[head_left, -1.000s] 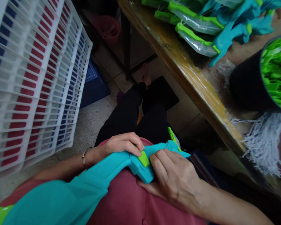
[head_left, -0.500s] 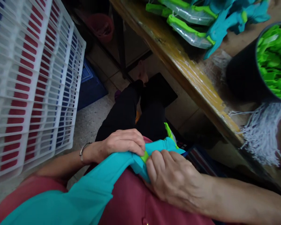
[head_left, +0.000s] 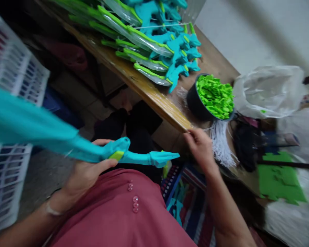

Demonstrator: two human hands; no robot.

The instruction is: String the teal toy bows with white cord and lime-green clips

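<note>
My left hand is closed around a long teal plastic piece. The piece has a lime-green insert near my thumb, a broad end at the left and a narrow, pointed end at the right. My right hand is at the table edge, with thumb and fingers pinched together beside a bundle of white strings. A thin strand runs from the bundle toward those fingertips; whether they grip it is blurred.
Several teal, green and clear assemblies lie stacked on the wooden table. A dark tub holds small green pieces, with a clear plastic bag beyond it. A white crate stands at left; a striped bag is below my right arm.
My right hand has let go of the teal piece and moved right to the strings. My left hand still holds the piece, now raised and turned. The view has swung right.
</note>
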